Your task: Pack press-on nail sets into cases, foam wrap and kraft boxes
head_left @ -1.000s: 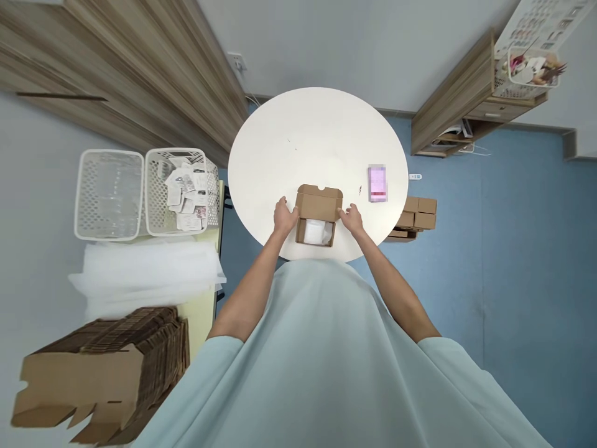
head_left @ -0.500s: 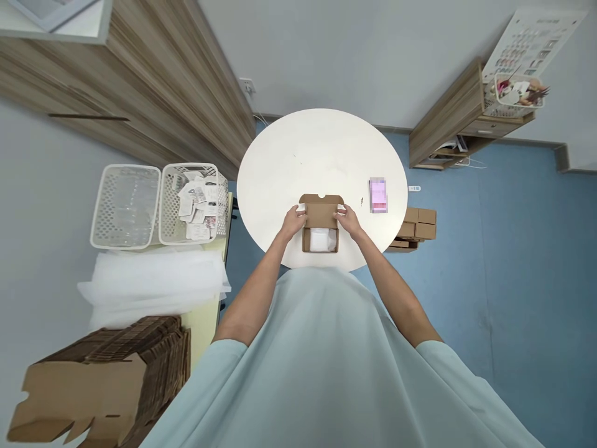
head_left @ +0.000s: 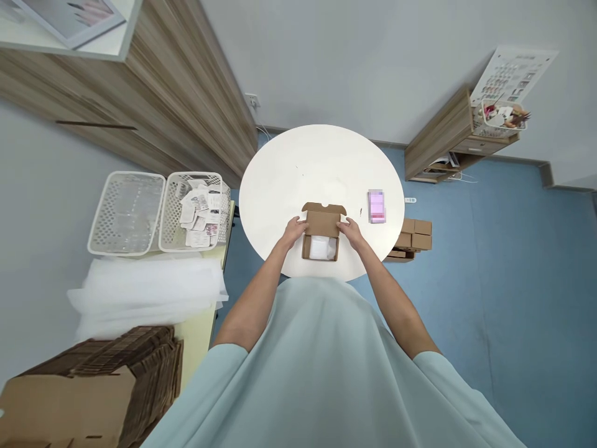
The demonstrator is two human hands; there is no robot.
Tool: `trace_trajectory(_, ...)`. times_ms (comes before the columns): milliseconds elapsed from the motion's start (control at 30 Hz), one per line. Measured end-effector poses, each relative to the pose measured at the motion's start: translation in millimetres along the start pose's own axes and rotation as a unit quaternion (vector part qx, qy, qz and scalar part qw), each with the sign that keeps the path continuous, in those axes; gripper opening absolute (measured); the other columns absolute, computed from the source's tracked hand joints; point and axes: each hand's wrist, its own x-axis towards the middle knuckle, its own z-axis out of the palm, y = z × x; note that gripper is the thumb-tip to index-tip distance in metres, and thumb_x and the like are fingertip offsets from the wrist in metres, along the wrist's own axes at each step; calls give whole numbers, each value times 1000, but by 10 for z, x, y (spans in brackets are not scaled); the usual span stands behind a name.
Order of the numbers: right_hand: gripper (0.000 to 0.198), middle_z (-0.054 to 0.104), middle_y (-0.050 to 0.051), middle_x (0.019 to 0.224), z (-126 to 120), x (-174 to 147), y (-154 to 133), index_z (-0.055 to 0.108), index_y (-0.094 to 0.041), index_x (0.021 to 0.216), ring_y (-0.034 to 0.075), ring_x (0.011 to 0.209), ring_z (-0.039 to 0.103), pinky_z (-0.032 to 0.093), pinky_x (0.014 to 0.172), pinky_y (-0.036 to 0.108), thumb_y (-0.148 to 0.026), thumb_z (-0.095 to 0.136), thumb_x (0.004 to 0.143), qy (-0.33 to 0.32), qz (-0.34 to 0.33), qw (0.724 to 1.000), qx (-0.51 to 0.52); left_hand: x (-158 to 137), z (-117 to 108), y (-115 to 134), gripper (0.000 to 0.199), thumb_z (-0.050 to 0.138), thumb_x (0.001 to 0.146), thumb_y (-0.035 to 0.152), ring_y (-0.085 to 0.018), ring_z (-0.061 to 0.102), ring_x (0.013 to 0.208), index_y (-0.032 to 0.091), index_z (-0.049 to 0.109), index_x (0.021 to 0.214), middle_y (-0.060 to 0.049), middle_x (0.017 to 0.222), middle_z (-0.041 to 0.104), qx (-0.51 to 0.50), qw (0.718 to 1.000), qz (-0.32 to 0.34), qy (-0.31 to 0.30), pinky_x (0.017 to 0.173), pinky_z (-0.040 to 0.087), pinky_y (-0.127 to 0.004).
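A small brown cardboard box [head_left: 306, 247] stands with its lid raised near the front edge of the round white table [head_left: 275, 168]. Inside lies a white wrapped bundle [head_left: 321, 247], filling most of the space. My left hand [head_left: 293, 232] grips the lid's left side, fingers closed on the cardboard. On the opposite side, my right hand [head_left: 351, 232] pinches the lid's right edge. The lid tilts back, its notched front flap pointing away from me.
A phone with a blurred screen [head_left: 376, 206] lies right on the table. Left are two white baskets [head_left: 161, 211], one containing cards, white wrapping sheets [head_left: 149, 289] and stacked flat cardboard [head_left: 65, 404]. Small boxes [head_left: 415, 235] sit beyond the table's right edge.
The camera view has shifted slightly, so the table and box appear lower. Both hands stay at the lid's sides, and the lid remains raised.
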Motion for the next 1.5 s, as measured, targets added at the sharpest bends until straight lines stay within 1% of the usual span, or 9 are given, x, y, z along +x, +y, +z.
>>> trace_trajectory(267, 84, 60, 21, 156, -82, -136, 27, 37, -15, 169, 28, 143, 63, 51, 121, 44, -33, 70, 94, -8, -141, 988, -67, -115, -9, -62, 81, 65, 92, 15, -28, 63, 141, 13, 36, 168, -22, 166, 52, 13, 993, 114, -1, 120, 49, -43)
trace_trajectory(467, 76, 57, 20, 158, -40, -463, 313, 42, -16, 166, 27, 146, 58, 51, 121, 45, -22, 60, 93, -18, -190, 966, -172, -298, 69, -383, 79, 67, 86, 11, -28, 61, 144, 20, 48, 162, -14, 164, 56, 110, 984, 138, 20, 120, 50, -41)
trace_trajectory(567, 75, 48, 19, 167, -28, -666, 461, 38, -18, 168, 28, 153, 50, 49, 123, 48, -20, 55, 95, -33, -222, 943, -246, -426, 113, -580, 77, 65, 88, 14, -29, 62, 143, 22, 48, 163, -12, 168, 52, 158, 975, 156, 8, 121, 50, -44)
trace_trajectory(633, 78, 42, 17, 172, -30, -781, 543, 33, -20, 171, 28, 159, 43, 44, 127, 51, -20, 54, 96, -31, -231, 926, -295, -510, 129, -697, 80, 64, 88, 13, -29, 52, 153, 24, 46, 165, -10, 173, 45, 202, 965, 167, 17, 127, 44, -46)
trace_trajectory(767, 77, 41, 18, 174, -56, -942, 657, 26, -17, 173, 30, 162, 39, 41, 129, 53, -26, 53, 101, -1, -225, 910, -349, -655, 121, -853, 81, 62, 92, 15, -27, 34, 165, 25, 39, 169, -8, 177, 38, 268, 945, 182, 55, 136, 29, -47)
trace_trajectory(933, 63, 55, 18, 164, -79, -1059, 640, 36, -16, 168, 31, 151, 54, 47, 122, 48, -25, 48, 107, 15, -187, 890, -415, -772, 135, -906, 64, 55, 102, 21, -25, 46, 157, 28, 47, 165, -6, 168, 52, 283, 940, 180, 60, 132, 34, -44)
trace_trajectory(1100, 46, 77, 15, 131, -38, -1120, 530, 51, -19, 156, 32, 122, 73, 55, 97, 39, -23, 47, 110, -33, -109, 870, -479, -808, 190, -910, 53, 51, 104, 20, -30, 62, 141, 24, 59, 156, -11, 154, 66, 327, 933, 144, 52, 124, 43, -41)
trace_trajectory(1300, 39, 78, 14, 130, 18, -1128, 537, 56, -21, 150, 31, 113, 75, 53, 90, 36, -26, 50, 111, -42, -74, 862, -499, -825, 225, -905, 47, 50, 103, 20, -34, 74, 115, 28, 67, 146, -13, 121, 80, 409, 908, 75, 45, 101, 52, -39)
trace_trajectory(1500, 38, 79, 12, 128, 36, -1116, 636, 58, -21, 147, 29, 115, 75, 52, 90, 34, -30, 56, 110, -48, -63, 875, -478, -799, 296, -936, 43, 58, 95, 19, -33, 75, 109, 25, 73, 135, -12, 110, 81, 391, 918, 37, 55, 95, 51, -36)
